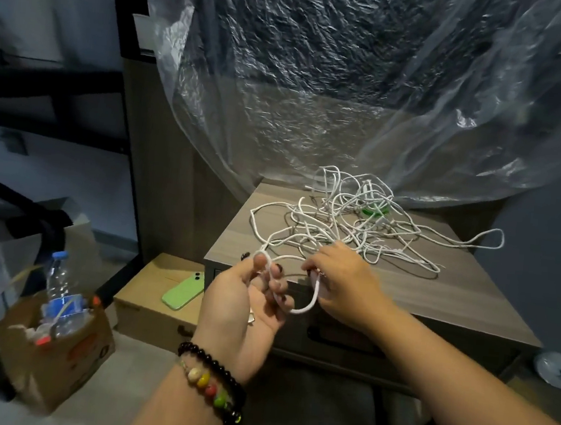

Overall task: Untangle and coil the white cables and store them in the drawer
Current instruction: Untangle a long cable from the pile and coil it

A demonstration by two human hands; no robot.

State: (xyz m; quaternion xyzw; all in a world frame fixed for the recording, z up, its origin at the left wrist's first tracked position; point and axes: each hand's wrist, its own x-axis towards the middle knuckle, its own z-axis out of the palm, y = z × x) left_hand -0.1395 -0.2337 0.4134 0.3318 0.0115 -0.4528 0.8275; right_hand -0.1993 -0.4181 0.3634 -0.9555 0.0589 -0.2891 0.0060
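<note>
Crinkled clear plastic sheeting (319, 79) hangs behind a low wooden cabinet (435, 295), whose top carries a loose tangle of white cables (350, 215). Near the front edge, both hands work on one cable out of that heap. The left hand (247, 298) is palm-up, its thumb and curled fingers pinching a small loop of cable (267, 262) that rises just above the fingertips. From that pinch the strand drops and sweeps right in a low curve below the fingers, then climbs into the right hand (344, 283), which is palm-down with fingers curled around it. Beyond the right hand's knuckles the rest of the tangle spreads away across the top, with something green (375, 211) half buried at its far side. Directly beneath the two grips is the cabinet's drawer front (345, 342), closed. Left of the left wrist, down on the floor, a green phone (184, 292) lies on a flat cardboard box (146, 309), and farther left a plastic bottle (60, 280) stands in an open carton (53, 355).
</note>
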